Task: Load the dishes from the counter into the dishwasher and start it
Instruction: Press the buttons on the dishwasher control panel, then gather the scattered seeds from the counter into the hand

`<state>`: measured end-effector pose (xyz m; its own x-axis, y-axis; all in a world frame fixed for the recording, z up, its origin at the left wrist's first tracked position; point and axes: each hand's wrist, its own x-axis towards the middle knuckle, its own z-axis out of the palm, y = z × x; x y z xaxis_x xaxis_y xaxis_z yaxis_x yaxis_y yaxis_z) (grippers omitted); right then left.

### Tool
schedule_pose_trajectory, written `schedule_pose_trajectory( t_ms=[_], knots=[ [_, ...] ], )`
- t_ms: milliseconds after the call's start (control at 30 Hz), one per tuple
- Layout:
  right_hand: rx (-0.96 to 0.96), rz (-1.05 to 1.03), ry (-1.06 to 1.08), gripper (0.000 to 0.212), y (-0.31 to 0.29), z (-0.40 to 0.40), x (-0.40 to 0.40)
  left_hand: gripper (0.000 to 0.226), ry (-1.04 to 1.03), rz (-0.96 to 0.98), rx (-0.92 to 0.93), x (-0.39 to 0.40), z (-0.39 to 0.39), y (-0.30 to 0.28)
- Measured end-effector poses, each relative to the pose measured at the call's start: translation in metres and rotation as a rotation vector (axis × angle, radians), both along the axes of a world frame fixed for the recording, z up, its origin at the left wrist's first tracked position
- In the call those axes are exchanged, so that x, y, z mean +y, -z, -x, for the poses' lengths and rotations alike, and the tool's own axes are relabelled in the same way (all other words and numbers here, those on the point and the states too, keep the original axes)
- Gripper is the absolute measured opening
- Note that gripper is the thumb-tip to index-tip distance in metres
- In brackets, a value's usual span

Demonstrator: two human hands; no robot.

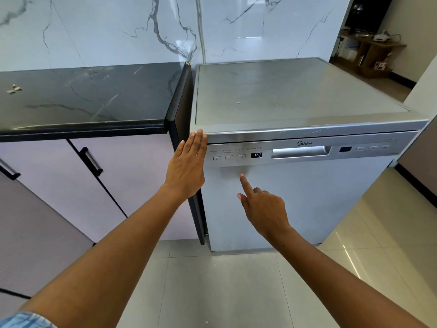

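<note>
A denim sleeve cuff occupies the lower left corner, on the left forearm. Both forearms extend forward over the tiled floor.

Left hand: fingers straight and held together, palm flat, holding nothing. The fingertips meet the top left front corner of the dishwasher, at the edge of its lid.

Right hand: index finger extended, remaining fingers curled in, thumb out to the side, holding nothing. The index fingertip lies against or just in front of the door panel, just below the control strip; contact cannot be confirmed.

The dishwasher is a freestanding silver unit with its door closed. The brand name "Midea" is printed above the recessed door handle. Left of the handle, the display reads "P2". Three buttons sit in a row left of the display; the small print above them is too small to read. Further buttons right of the handle are blurred.

The dark marble-pattern counter adjoins the dishwasher on the left. Cabinet doors with black handles sit beneath the counter. A white veined marble wall runs behind both.
</note>
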<state>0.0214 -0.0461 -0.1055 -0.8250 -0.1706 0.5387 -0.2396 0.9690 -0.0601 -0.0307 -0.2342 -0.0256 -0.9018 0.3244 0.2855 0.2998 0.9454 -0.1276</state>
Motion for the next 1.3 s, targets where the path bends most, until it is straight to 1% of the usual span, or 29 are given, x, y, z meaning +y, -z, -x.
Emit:
schedule_pose_trajectory(
  t_ms=[133,200,233,300,433,500,533,600,700,800,900,1000,1133,1233,1300],
  knots=[
    [0.042,0.03,0.025,0.049,-0.034,-0.018,0.003,0.069,0.036,-0.162,0.065,-0.003,-0.048,-0.011],
    [0.057,0.054,0.037,0.046,-0.062,-0.031,0.001,0.06,0.044,-0.23,0.156,-0.013,-0.083,-0.024],
    [0.057,0.072,0.032,0.045,-0.077,-0.038,-0.001,0.058,0.032,-0.254,0.171,-0.019,-0.101,-0.035],
    [0.046,0.124,0.013,0.054,-0.117,-0.06,-0.011,0.057,-0.006,-0.297,0.166,-0.036,-0.139,-0.063],
    [0.095,0.22,-0.008,0.047,-0.204,-0.111,-0.042,0.057,-0.123,-0.316,0.243,-0.079,-0.213,-0.139],
    [0.132,0.248,-0.008,0.044,-0.239,-0.136,-0.06,0.056,-0.153,-0.309,0.246,-0.094,-0.247,-0.171],
    [0.118,0.284,-0.048,0.043,-0.265,-0.152,-0.079,0.056,-0.192,-0.317,0.25,-0.11,-0.271,-0.194],
    [0.113,0.37,-0.077,0.041,-0.288,-0.164,-0.096,0.055,-0.208,-0.33,0.261,-0.121,-0.292,-0.214],
    [0.075,0.437,-0.208,0.043,-0.318,-0.176,-0.14,0.053,-0.293,-0.355,0.284,-0.155,-0.324,-0.231],
    [0.08,0.462,-0.323,0.043,-0.328,-0.172,-0.192,0.055,-0.397,-0.408,0.32,-0.197,-0.341,-0.231],
    [0.097,0.492,-0.381,0.039,-0.327,-0.15,-0.249,0.051,-0.51,-0.389,0.344,-0.244,-0.337,-0.225],
    [0.068,0.496,-0.447,0.038,-0.323,-0.12,-0.313,0.051,-0.593,-0.374,0.347,-0.298,-0.321,-0.218],
    [-0.022,0.498,-0.489,0.039,-0.307,-0.072,-0.405,0.051,-0.675,-0.379,0.359,-0.374,-0.29,-0.211],
    [-0.05,0.485,-0.514,0.037,-0.299,-0.043,-0.46,0.052,-0.723,-0.341,0.359,-0.422,-0.263,-0.207],
    [-0.066,0.473,-0.541,0.035,-0.295,-0.025,-0.493,0.054,-0.746,-0.355,0.356,-0.449,-0.243,-0.202]
  ],
)
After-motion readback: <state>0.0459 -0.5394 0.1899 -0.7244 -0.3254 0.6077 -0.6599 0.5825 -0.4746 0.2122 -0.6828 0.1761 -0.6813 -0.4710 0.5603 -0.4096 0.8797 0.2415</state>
